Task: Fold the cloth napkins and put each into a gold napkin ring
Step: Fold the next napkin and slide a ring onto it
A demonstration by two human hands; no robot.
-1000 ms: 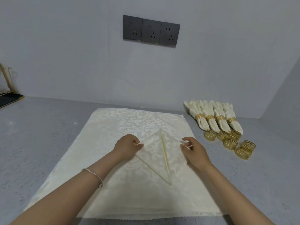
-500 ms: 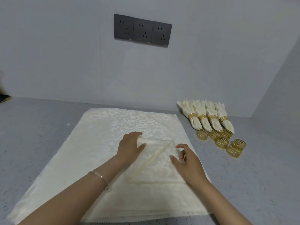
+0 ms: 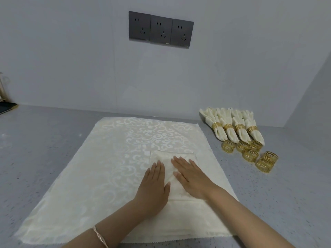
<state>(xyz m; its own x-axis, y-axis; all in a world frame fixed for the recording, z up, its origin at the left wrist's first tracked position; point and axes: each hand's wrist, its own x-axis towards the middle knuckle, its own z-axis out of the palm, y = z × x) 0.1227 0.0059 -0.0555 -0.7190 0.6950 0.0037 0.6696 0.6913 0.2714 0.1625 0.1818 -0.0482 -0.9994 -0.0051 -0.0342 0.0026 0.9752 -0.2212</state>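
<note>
Cream napkin (image 3: 172, 155), gripped at its corners half a second ago, now lies square on the cloth (image 3: 111, 167). My left hand (image 3: 154, 185) and right hand (image 3: 192, 179) press it flat, fingers (image 3: 180, 162) straight and together. I judge the fold is being creased; rings (image 3: 250, 154) wait well right.
</note>
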